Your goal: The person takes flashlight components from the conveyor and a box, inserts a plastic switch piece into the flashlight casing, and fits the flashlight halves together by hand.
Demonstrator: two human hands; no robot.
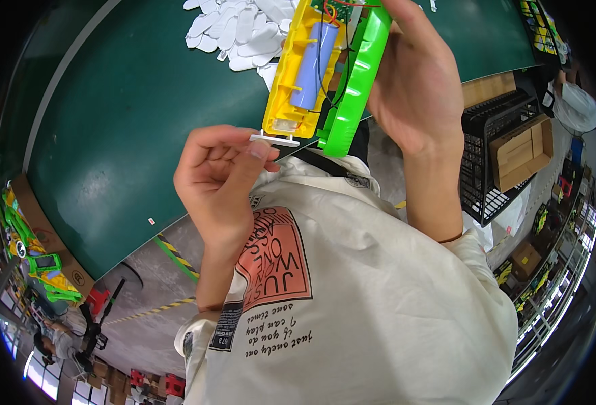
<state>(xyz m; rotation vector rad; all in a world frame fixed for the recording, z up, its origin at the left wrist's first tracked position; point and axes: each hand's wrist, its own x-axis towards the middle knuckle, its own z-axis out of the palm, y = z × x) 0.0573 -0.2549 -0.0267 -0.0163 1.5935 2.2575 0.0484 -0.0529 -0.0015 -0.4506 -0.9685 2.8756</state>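
Note:
My right hand [416, 88] holds up an opened plastic housing, its fingers partly hidden behind it. The yellow half [274, 101] contains a lilac cylindrical battery [315, 66], and a green circuit board [335, 9] shows at the top edge of the picture. Red and black wires run between the yellow half and the green half [355, 88], which stands tilted beside it. Between thumb and forefinger, my left hand [217, 175] pinches a thin white plastic strip [281, 141] with small pegs. The strip is at the lower end of the yellow half, its pegs pointing at that end.
A heap of flat white plastic pieces [240, 30] lies on the green table [109, 135]. At the left edge stands a cardboard box [58, 250] with yellow and green housings. Right of me is a black crate [476, 162] with an open carton [524, 154].

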